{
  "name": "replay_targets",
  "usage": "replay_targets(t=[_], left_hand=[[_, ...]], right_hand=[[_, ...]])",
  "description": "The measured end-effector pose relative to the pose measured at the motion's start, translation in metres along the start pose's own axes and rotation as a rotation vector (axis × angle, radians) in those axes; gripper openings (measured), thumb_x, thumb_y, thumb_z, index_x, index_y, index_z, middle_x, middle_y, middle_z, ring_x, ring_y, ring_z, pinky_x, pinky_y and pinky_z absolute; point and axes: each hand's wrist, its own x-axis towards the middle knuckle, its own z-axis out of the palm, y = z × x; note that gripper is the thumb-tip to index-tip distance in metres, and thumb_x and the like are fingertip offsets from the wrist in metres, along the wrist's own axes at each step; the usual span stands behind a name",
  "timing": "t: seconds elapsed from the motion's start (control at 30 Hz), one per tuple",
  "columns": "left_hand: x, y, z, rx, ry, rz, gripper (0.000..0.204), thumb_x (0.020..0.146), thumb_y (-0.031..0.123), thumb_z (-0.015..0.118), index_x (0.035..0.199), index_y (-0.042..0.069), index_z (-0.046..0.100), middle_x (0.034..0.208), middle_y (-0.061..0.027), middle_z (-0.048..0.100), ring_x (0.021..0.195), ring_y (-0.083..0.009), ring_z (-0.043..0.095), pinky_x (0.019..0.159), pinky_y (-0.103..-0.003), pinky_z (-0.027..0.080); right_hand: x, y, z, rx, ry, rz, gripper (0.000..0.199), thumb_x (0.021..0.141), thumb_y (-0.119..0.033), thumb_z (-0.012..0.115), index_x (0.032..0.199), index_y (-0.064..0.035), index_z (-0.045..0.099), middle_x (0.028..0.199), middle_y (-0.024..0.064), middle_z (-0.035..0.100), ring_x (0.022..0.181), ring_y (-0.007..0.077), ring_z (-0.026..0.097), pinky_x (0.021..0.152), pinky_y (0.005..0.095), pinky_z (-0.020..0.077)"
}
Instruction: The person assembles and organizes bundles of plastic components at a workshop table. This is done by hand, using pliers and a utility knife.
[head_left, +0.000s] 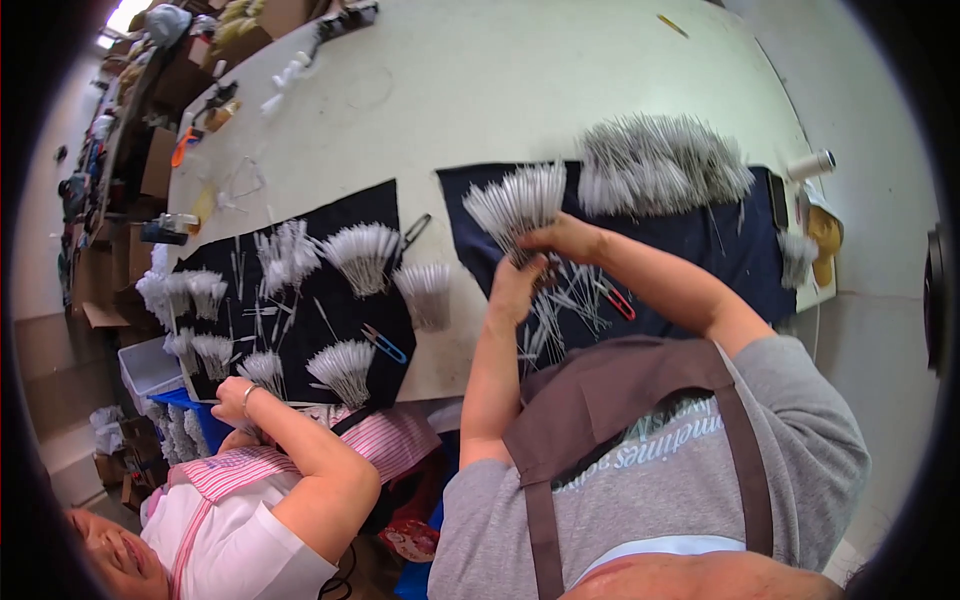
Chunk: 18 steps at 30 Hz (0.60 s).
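A fanned bundle of thin white-bristled brushes (515,200) with wire stems stands in front of me, bristle ends pointing away. My left hand (516,287) is closed around the lower stems. My right hand (568,238) closes on the same bundle from the right, its fingers across the stems just below the bristles. Below my hands, loose brushes (575,312) lie scattered on a dark blue cloth (690,255). Red-handled thread snips (619,301) lie beside them, close to my right forearm. A large heap of similar brushes (655,165) sits at the cloth's far edge.
At left, a co-worker's hand (235,400) is near brush bundles (362,258) on a black cloth (300,330) with blue-handled snips (384,344). Another bundle (426,295) stands between the cloths. A white spool (811,164) and a dark phone-like slab (777,197) are at right.
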Motion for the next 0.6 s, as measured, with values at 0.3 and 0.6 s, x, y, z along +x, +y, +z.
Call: replay_targets(t=[0.3, 0.6], left_hand=[[-0.019, -0.042, 0.002, 0.294, -0.019, -0.028, 0.008, 0.080, 0.011, 0.053, 0.086, 0.006, 0.055, 0.063, -0.0011, 0.051, 0.050, -0.0121, 0.050, 0.042, -0.027, 0.041], [-0.109, -0.028, -0.006, 1.347, 0.321, 0.816, 0.073, 0.068, 0.034, 0.069, 0.127, 0.008, 0.035, 0.125, -0.0115, 0.039, 0.121, -0.0252, 0.036, 0.102, -0.045, 0.027]], right_hand=[[-0.011, 0.029, 0.022, -0.075, 0.004, 0.066, 0.036, 0.069, -0.004, 0.072, 0.101, -0.0001, 0.055, 0.091, 0.0090, 0.061, 0.085, 0.0192, 0.059, 0.074, 0.0312, 0.0480], [-0.036, -0.003, 0.034, 0.069, -0.014, 0.141, 0.019, 0.073, -0.005, 0.061, 0.091, -0.0001, 0.056, 0.081, 0.0092, 0.060, 0.074, 0.0225, 0.061, 0.070, 0.0330, 0.0507]])
